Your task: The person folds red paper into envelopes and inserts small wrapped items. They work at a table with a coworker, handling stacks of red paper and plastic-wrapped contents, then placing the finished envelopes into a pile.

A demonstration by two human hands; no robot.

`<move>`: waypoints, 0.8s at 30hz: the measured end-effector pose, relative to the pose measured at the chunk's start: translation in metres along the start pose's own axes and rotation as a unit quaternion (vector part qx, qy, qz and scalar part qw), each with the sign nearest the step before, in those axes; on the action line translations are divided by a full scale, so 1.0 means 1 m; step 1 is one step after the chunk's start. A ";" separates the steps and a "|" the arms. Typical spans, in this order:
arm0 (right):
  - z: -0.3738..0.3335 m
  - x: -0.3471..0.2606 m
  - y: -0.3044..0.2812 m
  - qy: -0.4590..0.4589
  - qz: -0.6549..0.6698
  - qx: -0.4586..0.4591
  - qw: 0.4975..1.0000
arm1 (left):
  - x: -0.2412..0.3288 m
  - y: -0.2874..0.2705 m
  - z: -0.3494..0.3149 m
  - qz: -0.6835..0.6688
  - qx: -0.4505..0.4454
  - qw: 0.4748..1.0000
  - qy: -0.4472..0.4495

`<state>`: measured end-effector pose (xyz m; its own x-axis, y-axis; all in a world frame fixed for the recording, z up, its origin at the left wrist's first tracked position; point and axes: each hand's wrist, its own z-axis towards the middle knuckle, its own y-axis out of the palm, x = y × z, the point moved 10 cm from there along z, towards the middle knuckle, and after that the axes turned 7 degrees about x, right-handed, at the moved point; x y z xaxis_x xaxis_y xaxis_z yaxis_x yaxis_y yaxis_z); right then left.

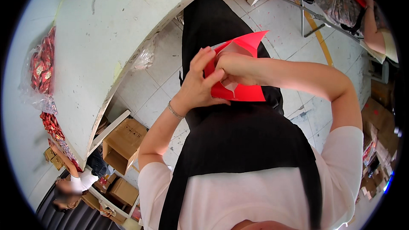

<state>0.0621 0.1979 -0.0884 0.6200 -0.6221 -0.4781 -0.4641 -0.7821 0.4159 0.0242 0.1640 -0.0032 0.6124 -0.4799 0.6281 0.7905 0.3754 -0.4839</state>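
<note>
A red paper bag (245, 93) with a pale inside sits over my lap, its open mouth spread and one corner pointing up to the right. Along its left side my left hand (198, 79) is closed on the bag's edge, thumb toward the opening and the other fingers around the outside. My right hand (234, 68) reaches into the mouth from the right, its fingers curled in a fist. Whether those fingers hold anything is hidden inside the bag. A black apron (251, 136) covers my lap beneath it.
A large white table (115, 17) curves along the left, with plastic bags of red packets (42, 70) at its far edge. An open cardboard box (123, 145) stands below it. One person (79, 183) is at lower left; another (375, 34) sits at upper right beside a metal-legged chair (303, 12).
</note>
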 end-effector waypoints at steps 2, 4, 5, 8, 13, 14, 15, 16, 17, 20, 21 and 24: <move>0.001 0.008 0.000 -0.033 -0.055 -0.049 0.997 | -0.007 -0.004 0.002 0.001 0.003 1.000 -0.014; -0.019 -0.001 0.011 -0.083 -0.152 -0.088 0.981 | -0.011 -0.004 0.004 0.029 -0.017 0.999 -0.033; -0.027 0.002 0.005 -0.070 -0.365 -0.079 0.925 | -0.015 -0.004 0.006 0.063 -0.023 0.996 -0.053; -0.090 -0.062 -0.004 -0.334 -0.591 0.052 0.733 | -0.036 -0.001 -0.004 0.081 -0.082 0.985 -0.129; -0.122 -0.116 -0.026 -0.570 -0.597 0.267 0.497 | -0.026 0.008 0.007 0.145 -0.141 0.977 -0.064; -0.098 -0.105 -0.034 -0.493 -0.641 0.243 0.536 | -0.023 0.012 0.010 0.167 -0.157 0.972 -0.050; -0.075 -0.095 -0.040 -0.410 -0.679 0.216 0.570 | -0.021 0.016 0.014 0.188 -0.171 0.966 -0.036; -0.058 -0.083 -0.047 -0.324 -0.709 0.187 0.598 | -0.015 0.021 0.017 0.221 -0.192 0.956 -0.019; -0.058 -0.082 -0.050 -0.320 -0.707 0.197 0.600 | -0.003 0.025 0.019 0.254 -0.211 0.944 -0.002; -0.056 -0.072 -0.054 -0.301 -0.700 0.210 0.612 | 0.034 0.029 0.032 0.100 -0.219 0.970 -0.045; -0.058 -0.068 -0.053 -0.292 -0.698 0.212 0.618 | 0.030 0.028 0.036 0.033 -0.193 0.972 -0.134; -0.081 -0.074 -0.046 -0.313 -0.678 0.233 0.623 | 0.012 0.052 0.038 -0.055 -0.223 0.933 -0.275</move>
<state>0.0885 0.2832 -0.0096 0.3411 0.8443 -0.4133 -0.0050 -0.4380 -0.8989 0.0719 0.2079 0.0022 0.5300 0.0305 0.8475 0.8465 -0.0788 -0.5265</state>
